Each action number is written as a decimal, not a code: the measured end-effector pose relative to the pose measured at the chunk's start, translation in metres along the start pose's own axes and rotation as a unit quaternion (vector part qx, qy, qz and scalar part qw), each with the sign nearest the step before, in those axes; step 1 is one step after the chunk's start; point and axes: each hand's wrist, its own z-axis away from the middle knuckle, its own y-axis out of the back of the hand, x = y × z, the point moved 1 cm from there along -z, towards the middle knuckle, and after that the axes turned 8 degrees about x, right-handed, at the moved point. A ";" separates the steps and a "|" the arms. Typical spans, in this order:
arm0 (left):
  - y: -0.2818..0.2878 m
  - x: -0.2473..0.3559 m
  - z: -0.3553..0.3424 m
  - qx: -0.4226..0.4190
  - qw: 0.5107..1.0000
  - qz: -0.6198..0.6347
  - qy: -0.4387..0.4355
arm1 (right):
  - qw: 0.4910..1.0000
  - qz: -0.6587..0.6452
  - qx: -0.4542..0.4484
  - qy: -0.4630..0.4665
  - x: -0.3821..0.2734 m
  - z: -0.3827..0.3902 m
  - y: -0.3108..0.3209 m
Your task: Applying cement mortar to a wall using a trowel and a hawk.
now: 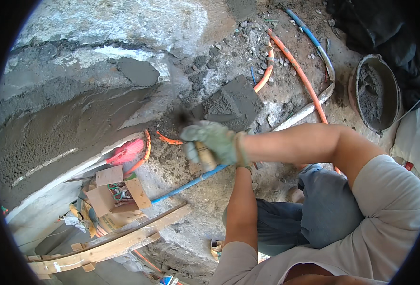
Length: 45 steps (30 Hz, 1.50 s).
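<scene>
My right hand (213, 141), in a worn green glove, is closed round the wooden handle (205, 159) of a trowel. The trowel's blade (233, 103) carries a heap of wet grey mortar and is held just right of a freshly plastered, curved wall (67, 118). My right forearm comes in from the right. From below, my left forearm (240, 209) rises to just under the right wrist. The left hand is hidden behind the glove, so its grip cannot be seen.
A round bucket of grey mortar (376, 92) stands at the right. An orange conduit (297, 71), a blue hose (309, 34) and a blue pipe (186, 185) cross the rubble-strewn floor. Wooden planks (115, 240), cardboard pieces (108, 190) and a pink brush (127, 152) lie lower left.
</scene>
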 end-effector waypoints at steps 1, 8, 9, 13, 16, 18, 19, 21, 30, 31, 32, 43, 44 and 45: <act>0.003 0.005 -0.002 0.004 1.000 -0.007 -0.009 | 0.999 0.004 0.020 -0.041 0.004 -0.005 -0.027; 0.038 0.004 -0.003 -0.002 0.998 -0.065 -0.014 | 0.987 -0.141 0.013 -0.073 0.008 -0.055 -0.137; 0.045 0.002 -0.001 -0.002 0.997 -0.074 -0.015 | 0.981 -0.177 0.020 -0.083 0.003 -0.056 -0.152; 0.075 0.002 0.001 0.001 0.994 -0.108 -0.027 | 0.978 -0.161 -0.008 -0.129 -0.018 -0.025 -0.180; 0.072 -0.003 -0.010 -0.002 0.990 -0.140 -0.029 | 0.985 -0.122 -0.064 -0.105 -0.035 0.013 -0.154; 0.063 -0.009 -0.022 -0.002 0.986 -0.161 -0.034 | 0.991 -0.074 -0.089 -0.062 -0.045 0.031 -0.121; 0.052 -0.010 -0.031 0.001 0.984 -0.171 -0.040 | 0.981 0.068 -0.144 0.113 -0.046 0.025 -0.095; 0.034 -0.016 -0.047 0.002 0.980 -0.193 -0.051 | 0.801 0.335 -0.223 0.442 -0.052 0.013 -0.036; 0.024 -0.031 -0.051 -0.083 0.890 -0.449 -0.004 | 0.967 0.247 0.046 -0.053 -0.118 0.011 0.022; 0.022 -0.029 -0.051 -0.086 0.889 -0.449 -0.009 | 0.983 0.159 0.034 -0.087 -0.120 -0.012 0.012; 0.025 -0.027 -0.052 -0.069 0.893 -0.444 -0.005 | 0.982 0.165 0.033 -0.089 -0.127 -0.033 0.003; 0.022 -0.021 -0.048 -0.055 0.911 -0.408 0.002 | 0.991 0.087 0.057 -0.080 -0.135 -0.022 -0.108; 0.025 -0.018 -0.049 -0.058 0.913 -0.405 -0.006 | 0.987 0.117 0.056 -0.091 -0.137 -0.016 -0.114; 0.024 -0.019 -0.049 -0.066 0.913 -0.402 -0.012 | 0.982 0.149 0.060 -0.097 -0.139 -0.010 -0.115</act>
